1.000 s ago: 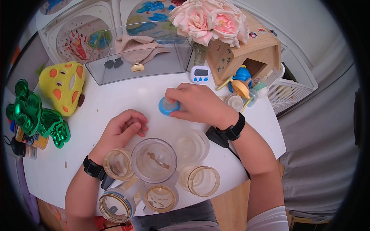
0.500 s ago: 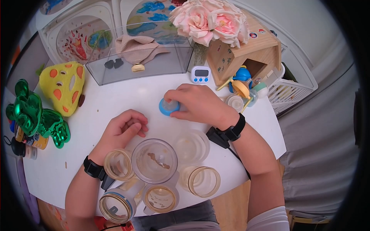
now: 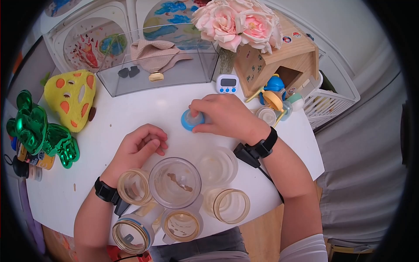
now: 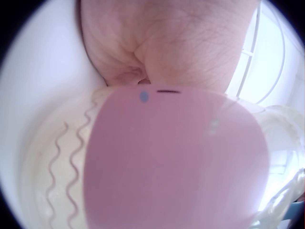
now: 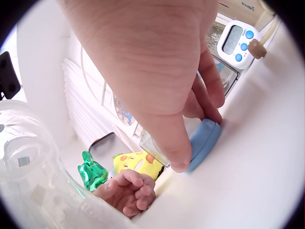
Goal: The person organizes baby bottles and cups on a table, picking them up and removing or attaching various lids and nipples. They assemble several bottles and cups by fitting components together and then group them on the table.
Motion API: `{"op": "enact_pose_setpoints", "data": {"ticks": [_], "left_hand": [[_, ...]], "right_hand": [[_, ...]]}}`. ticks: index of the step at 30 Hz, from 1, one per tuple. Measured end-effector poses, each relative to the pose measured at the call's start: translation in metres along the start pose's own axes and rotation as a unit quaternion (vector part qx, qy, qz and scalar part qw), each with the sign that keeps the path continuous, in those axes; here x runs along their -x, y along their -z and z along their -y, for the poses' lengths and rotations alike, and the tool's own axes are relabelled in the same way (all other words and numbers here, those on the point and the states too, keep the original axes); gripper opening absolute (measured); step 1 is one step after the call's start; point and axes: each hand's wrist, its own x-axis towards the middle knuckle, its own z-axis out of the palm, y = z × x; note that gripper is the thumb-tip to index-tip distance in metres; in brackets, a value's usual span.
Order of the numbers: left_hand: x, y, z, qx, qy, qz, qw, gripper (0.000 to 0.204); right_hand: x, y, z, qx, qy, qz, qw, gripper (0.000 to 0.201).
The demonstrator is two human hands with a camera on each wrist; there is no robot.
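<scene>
On the white table (image 3: 109, 153), my right hand (image 3: 227, 118) pinches a bottle nipple with a blue collar (image 3: 188, 124) between thumb and fingers. Its translucent top shows under the fingertips. In the right wrist view the blue collar (image 5: 205, 140) stands on edge in that steep view, the thumb on its near side and fingers behind. My left hand (image 3: 142, 142) rests on the table to the left, fingers loosely curled and holding nothing. Close in front of me stand several clear open jars and bottles, among them a wide clear container (image 3: 174, 168) and a jar with a tan rim (image 3: 230, 206).
Behind lie a clear box (image 3: 152, 83) with a cloth, a white timer (image 3: 227, 84), a flower vase and a wooden house (image 3: 279, 52). Bottle parts (image 3: 273, 102) crowd the right back. A yellow plush (image 3: 72, 98) and a shiny green figure (image 3: 39, 126) stand left.
My right hand and the blue-collared nipple have shifted very slightly to the right. The left hand stays in place.
</scene>
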Motion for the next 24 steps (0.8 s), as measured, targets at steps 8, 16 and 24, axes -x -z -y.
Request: {"op": "enact_pose_setpoints", "data": {"ticks": [8, 16, 24], "left_hand": [[0.0001, -0.0015, -0.0005, -0.007, -0.003, -0.005, 1.0, 0.016], [0.0006, -0.0013, -0.0021, -0.012, 0.009, -0.009, 1.0, 0.017], [0.0, -0.0008, -0.0004, -0.009, -0.004, -0.005, 1.0, 0.015]], "right_hand": [[0.0023, -0.0076, -0.0059, 0.019, 0.026, -0.006, 0.999, 0.026], [0.0041, -0.0064, -0.0038, 0.036, 0.03, 0.014, 0.999, 0.025], [0.0042, -0.0042, 0.0006, 0.034, 0.015, 0.032, 0.999, 0.033]]}}
